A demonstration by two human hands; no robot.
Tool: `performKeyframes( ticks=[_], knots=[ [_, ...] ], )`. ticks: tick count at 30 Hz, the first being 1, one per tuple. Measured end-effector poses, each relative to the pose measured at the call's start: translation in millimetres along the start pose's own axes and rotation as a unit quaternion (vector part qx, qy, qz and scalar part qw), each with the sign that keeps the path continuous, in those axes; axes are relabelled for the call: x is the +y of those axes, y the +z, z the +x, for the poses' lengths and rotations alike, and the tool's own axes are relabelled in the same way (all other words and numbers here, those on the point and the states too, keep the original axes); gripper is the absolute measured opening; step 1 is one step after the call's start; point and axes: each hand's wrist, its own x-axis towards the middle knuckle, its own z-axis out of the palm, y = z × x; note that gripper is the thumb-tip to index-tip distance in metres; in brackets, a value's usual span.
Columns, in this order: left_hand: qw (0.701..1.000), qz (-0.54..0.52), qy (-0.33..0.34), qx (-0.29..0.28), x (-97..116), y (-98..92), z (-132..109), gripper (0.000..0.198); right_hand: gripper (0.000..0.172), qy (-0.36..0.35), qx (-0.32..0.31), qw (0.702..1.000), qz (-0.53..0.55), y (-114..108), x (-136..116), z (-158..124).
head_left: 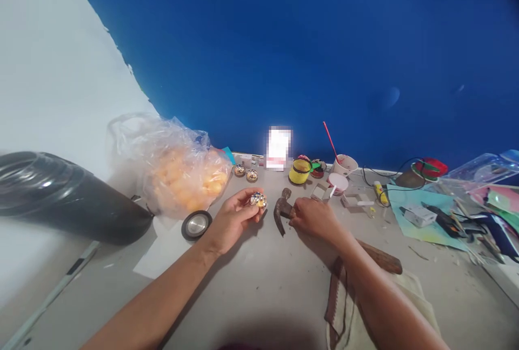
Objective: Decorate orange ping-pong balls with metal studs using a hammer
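Observation:
My left hand (233,215) holds a small, shiny, round metal piece (258,199) between thumb and fingers, raised over the tabletop. My right hand (314,216) is closed around the claw hammer (283,210) just behind its dark, rusty head. The hammer's wooden handle runs back under my right forearm and shows again at its far end. Two similar shiny round pieces (252,175) sit on the table near the wall. Left of my left hand lies a black round disc with a silver centre (197,225).
A clear plastic bag of orange-yellow pieces (182,177) and a big dark cylinder (77,198) stand left. Along the blue wall are a yellow cup (300,171) and a white cup (346,165) with a red stick. Cloth (409,296) lies beneath my right forearm; tools and paper (409,198) clutter the right.

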Motion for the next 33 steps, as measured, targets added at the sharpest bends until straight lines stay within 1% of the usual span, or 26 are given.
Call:
performKeyframes(
  ticks=[2, 4, 7, 8, 9, 11, 13, 16, 22, 23, 25, 27, 28, 33],
  knots=[
    [0.997, 0.065, 0.017, 0.026, -2.9, -3.8, 1.5, 0.047, 0.018, -0.002, 0.026, 1.0, 0.014, -9.0, 0.9, -5.4],
    [0.993, 0.108, 0.028, 0.046, -5.5, -7.7, 4.4, 0.052, 0.026, 0.009, 0.06, 0.997, 0.042, -21.7, -1.4, -14.4],
    [0.991, 0.123, 0.02, 0.055, -8.3, -11.4, 8.4, 0.055, 0.033, 0.036, 0.129, 0.987, 0.088, -39.3, -12.0, -32.7],
    [0.991, 0.123, 0.019, 0.055, -8.8, -11.8, 9.0, 0.055, 0.033, 0.018, 0.149, 0.982, 0.112, -42.9, -16.8, -39.0],
    [0.991, 0.123, 0.021, 0.055, -8.9, -11.9, 9.1, 0.054, 0.034, -0.016, 0.171, 0.975, 0.141, -44.9, -21.7, -44.7],
    [0.99, 0.125, 0.032, 0.052, -8.6, -11.4, 8.1, 0.053, 0.037, -0.085, 0.195, 0.961, 0.179, -44.2, -31.0, -53.1],
    [0.989, 0.131, 0.044, 0.044, -8.0, -10.8, 6.6, 0.049, 0.037, -0.11, 0.197, 0.957, 0.184, -39.7, -37.4, -57.0],
    [0.989, 0.134, 0.05, 0.029, -7.4, -10.9, 5.3, 0.044, 0.035, -0.096, 0.185, 0.963, 0.173, -35.7, -39.7, -57.2],
    [0.994, 0.104, 0.037, 0.014, -5.9, -10.3, 5.0, 0.048, 0.041, -0.123, 0.215, 0.942, 0.228, -47.7, -33.2, -55.7],
    [0.994, 0.105, 0.034, 0.014, -5.9, -10.2, 4.8, 0.049, 0.041, -0.116, 0.213, 0.945, 0.218, -48.2, -32.8, -55.2],
    [0.993, 0.113, 0.025, 0.014, -7.0, -10.9, 4.9, 0.052, 0.038, -0.076, 0.201, 0.96, 0.181, -47.3, -32.4, -53.9],
    [0.992, 0.122, 0.014, 0.01, -8.8, -12.6, 5.4, 0.054, 0.037, -0.04, 0.193, 0.968, 0.158, -45.9, -32.0, -53.3],
    [0.992, 0.122, 0.011, 0.005, -9.6, -13.5, 5.7, 0.055, 0.037, -0.035, 0.192, 0.968, 0.16, -45.6, -31.7, -53.4],
    [0.995, 0.103, 0.003, -0.019, -9.3, -15.0, 5.5, 0.056, 0.038, -0.061, 0.193, 0.96, 0.193, -46.8, -30.5, -55.1]
  ],
)
